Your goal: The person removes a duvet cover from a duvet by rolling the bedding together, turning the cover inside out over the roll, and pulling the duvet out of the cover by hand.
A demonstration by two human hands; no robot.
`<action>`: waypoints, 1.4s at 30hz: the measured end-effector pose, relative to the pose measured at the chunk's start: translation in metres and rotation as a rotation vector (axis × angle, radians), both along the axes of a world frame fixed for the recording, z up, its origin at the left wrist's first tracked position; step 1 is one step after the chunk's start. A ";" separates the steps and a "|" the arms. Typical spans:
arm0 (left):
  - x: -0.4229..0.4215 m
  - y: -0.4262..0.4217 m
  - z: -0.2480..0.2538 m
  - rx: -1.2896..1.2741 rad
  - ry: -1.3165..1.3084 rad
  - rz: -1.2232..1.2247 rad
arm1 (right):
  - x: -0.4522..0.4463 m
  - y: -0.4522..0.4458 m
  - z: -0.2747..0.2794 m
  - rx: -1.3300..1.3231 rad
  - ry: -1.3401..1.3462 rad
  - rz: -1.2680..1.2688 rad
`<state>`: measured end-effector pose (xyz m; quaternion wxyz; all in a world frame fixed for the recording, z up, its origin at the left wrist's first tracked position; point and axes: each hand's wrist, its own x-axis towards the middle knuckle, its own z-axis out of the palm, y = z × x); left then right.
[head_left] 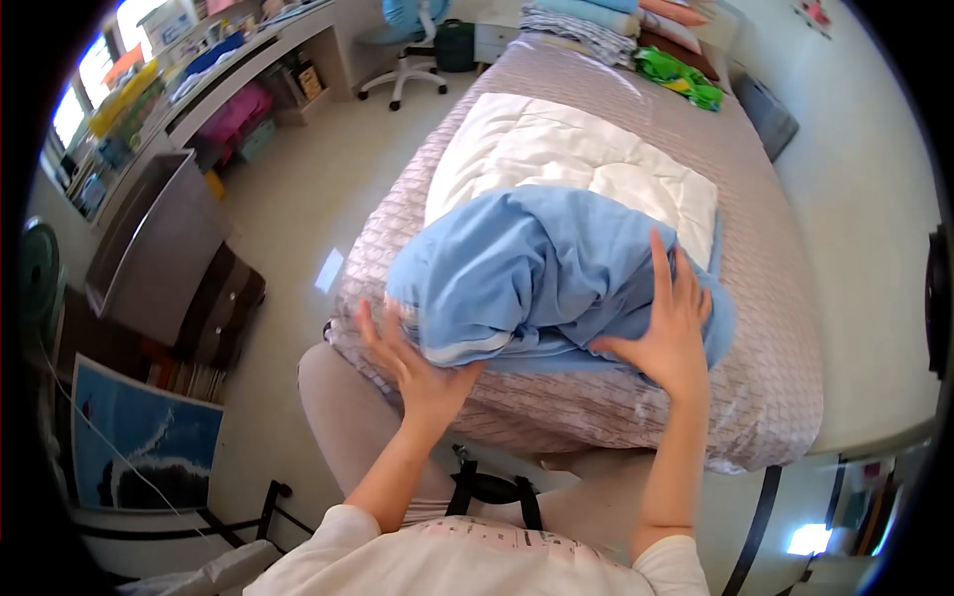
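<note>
I see crumpled light-blue fabric cover (527,268) overlapping white quilted bedding (566,149) on shiny mauve patterned bedspread (765,348). Left hand (425,377), right hand (678,343) splayed, unclenched at cover's near sides; left palm contact unclear.

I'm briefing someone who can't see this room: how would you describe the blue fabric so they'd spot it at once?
Start at the shiny, mauve-covered bed. At its near end, between the person's left hand and right hand, lies a rumpled mound of blue fabric. Its blue colour and loose folds set it apart from the flatter, stitched white quilt just beyond.
</note>
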<state>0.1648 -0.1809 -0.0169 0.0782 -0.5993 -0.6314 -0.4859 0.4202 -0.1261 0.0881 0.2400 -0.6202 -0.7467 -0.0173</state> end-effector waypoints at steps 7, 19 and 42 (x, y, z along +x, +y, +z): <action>0.016 0.023 -0.014 -0.122 -1.053 -0.220 | -0.109 0.090 0.021 0.126 -0.378 0.581; -0.021 0.033 -0.051 -0.101 -1.170 -0.588 | -0.065 0.163 0.008 -0.431 0.118 0.873; -0.155 0.111 -0.057 -1.022 -0.205 -0.815 | -0.097 0.091 0.015 -0.102 0.072 0.642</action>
